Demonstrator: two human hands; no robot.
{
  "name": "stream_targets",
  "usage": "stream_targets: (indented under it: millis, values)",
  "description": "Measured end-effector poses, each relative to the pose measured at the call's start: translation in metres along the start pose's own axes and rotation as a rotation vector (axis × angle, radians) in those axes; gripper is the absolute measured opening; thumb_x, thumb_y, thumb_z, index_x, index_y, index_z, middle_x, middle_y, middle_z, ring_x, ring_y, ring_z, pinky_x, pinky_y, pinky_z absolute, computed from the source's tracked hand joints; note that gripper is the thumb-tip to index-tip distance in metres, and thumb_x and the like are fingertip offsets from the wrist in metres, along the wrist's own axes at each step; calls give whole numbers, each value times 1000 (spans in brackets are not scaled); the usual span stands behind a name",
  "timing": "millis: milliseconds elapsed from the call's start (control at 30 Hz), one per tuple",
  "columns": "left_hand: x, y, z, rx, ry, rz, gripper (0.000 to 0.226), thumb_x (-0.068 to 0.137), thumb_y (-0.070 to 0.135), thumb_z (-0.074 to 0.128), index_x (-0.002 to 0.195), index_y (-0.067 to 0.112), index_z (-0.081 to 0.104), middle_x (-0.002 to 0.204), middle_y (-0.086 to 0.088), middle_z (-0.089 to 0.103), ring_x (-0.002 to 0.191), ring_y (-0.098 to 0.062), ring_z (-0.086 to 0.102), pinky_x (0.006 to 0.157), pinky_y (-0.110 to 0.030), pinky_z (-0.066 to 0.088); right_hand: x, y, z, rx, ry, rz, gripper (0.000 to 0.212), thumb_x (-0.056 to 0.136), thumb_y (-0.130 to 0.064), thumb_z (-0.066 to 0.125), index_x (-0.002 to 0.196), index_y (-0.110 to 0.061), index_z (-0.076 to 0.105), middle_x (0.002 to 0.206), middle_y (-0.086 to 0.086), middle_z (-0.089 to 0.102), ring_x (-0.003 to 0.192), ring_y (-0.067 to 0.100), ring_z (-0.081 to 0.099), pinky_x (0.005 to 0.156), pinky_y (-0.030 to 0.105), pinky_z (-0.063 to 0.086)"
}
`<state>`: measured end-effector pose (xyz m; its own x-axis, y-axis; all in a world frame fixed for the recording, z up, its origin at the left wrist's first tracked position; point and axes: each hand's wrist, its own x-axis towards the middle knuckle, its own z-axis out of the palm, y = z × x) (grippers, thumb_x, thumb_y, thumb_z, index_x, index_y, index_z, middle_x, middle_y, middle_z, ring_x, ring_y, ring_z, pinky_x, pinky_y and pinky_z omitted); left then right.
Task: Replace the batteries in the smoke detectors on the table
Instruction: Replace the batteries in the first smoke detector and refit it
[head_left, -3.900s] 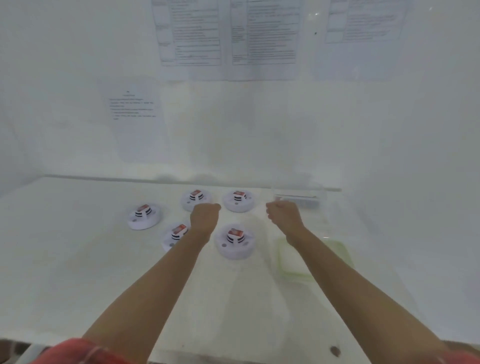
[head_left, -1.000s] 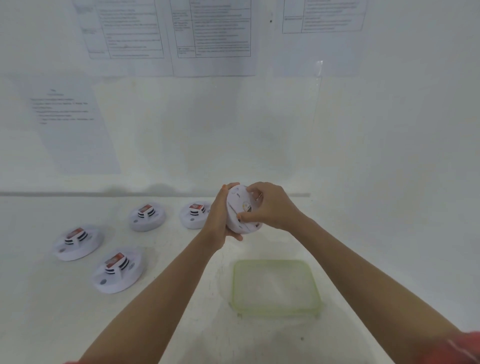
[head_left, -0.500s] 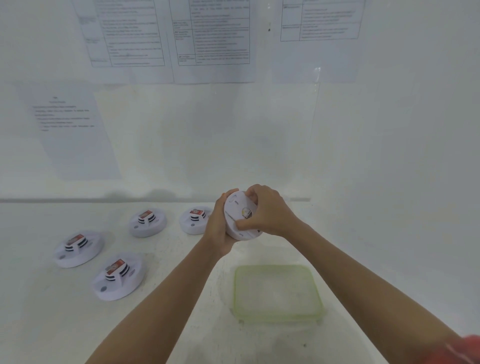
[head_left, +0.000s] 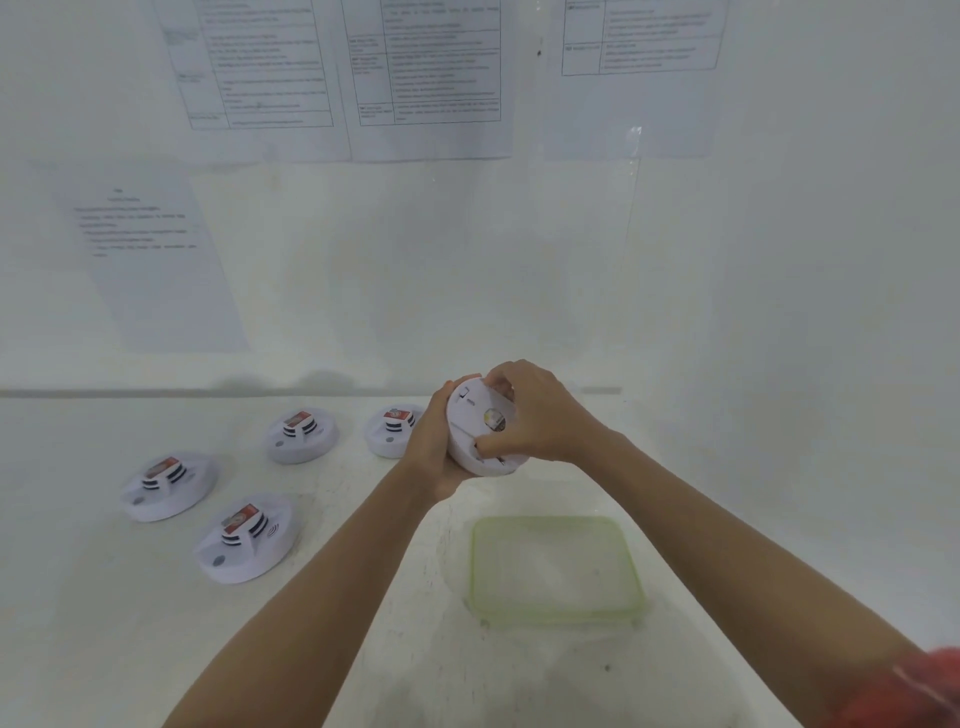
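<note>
Both hands hold one white round smoke detector (head_left: 475, 431) above the table, its flat back turned toward me. My left hand (head_left: 434, 441) cups it from the left and underneath. My right hand (head_left: 535, 415) grips its back plate from the right, thumb at the lower edge and fingers curled over the top. Several other white detectors with red-labelled tops lie face up on the table: one at the far left (head_left: 169, 486), one nearer me (head_left: 244, 540), one further back (head_left: 301, 434), and one partly hidden behind my left hand (head_left: 389, 428).
A pale green-rimmed clear plastic lid or tray (head_left: 553, 569) lies on the white table (head_left: 104, 623) just below my hands. White walls with taped printed sheets (head_left: 426, 67) close off the back and right side.
Since the earliest frame I have picked one detector up off the table and turned its back toward me. Over the last second my right hand has shifted its grip on the back plate.
</note>
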<state>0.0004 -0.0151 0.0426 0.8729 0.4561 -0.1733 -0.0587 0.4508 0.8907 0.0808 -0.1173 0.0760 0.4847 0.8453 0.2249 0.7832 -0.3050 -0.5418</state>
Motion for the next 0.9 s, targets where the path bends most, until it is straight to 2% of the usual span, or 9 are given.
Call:
stream_targets:
  millis: [100,200,300,433,533,633,733,800,900]
  values:
    - [-6,-4,-5,18,18,-5,36,97,38,36,90,19,66,75,-1,74,81,-19,64,71,-34,50,-5,-1,1,7,-46,-9,74,52,-39,72,118,-13,50,110,1,51,99,17,47,79,24,39]
    - [-13,-6,-8,57,21,5,39,99,34,33,86,19,66,72,0,74,76,-18,65,69,-33,50,-10,-2,3,10,-69,-23,66,54,-38,72,113,-16,51,106,0,53,96,18,48,76,24,38]
    - [-19,-8,-11,81,11,-5,38,98,37,33,88,21,66,74,1,73,80,-19,64,73,-34,50,-15,-8,2,-47,-113,-11,66,64,-38,80,117,-15,49,111,0,50,100,17,47,80,25,40]
    - [-26,-11,-18,99,-10,-15,35,97,39,37,89,23,67,79,1,73,82,-19,64,77,-35,50,-22,-15,5,-88,-139,14,70,65,-34,81,123,-13,47,116,2,50,104,17,47,85,28,43]
    - [-31,-11,-23,112,-29,-38,36,97,39,35,92,22,67,84,-2,72,82,-20,64,72,-34,51,-26,-23,9,-53,-118,37,69,63,-29,82,120,-13,48,114,1,52,100,16,48,74,23,43]
    - [-36,-8,-31,127,-28,-46,39,99,39,34,88,21,67,79,-1,73,77,-18,67,69,-33,52,-32,-31,13,15,-110,82,70,51,-35,79,112,-16,49,105,-4,55,88,11,51,60,16,37]
    - [-41,-7,-43,105,-47,-41,36,98,38,38,86,20,67,81,-3,74,73,-18,69,72,-35,52,-39,-37,16,96,-120,133,60,52,-31,78,104,-21,48,96,-7,54,76,1,49,58,16,38]
    - [-46,-8,-51,69,-59,-63,32,97,38,41,89,21,67,83,-3,74,79,-20,68,76,-38,52,-44,-37,15,140,-126,170,54,63,-19,81,106,-19,48,94,-7,52,74,1,48,60,18,41]
    - [-53,-12,-70,3,-39,-99,31,94,41,44,105,20,64,107,-6,69,98,-27,63,86,-44,49,-56,-27,12,51,-204,237,56,68,-15,79,114,-15,49,98,-4,51,77,6,50,59,17,41]
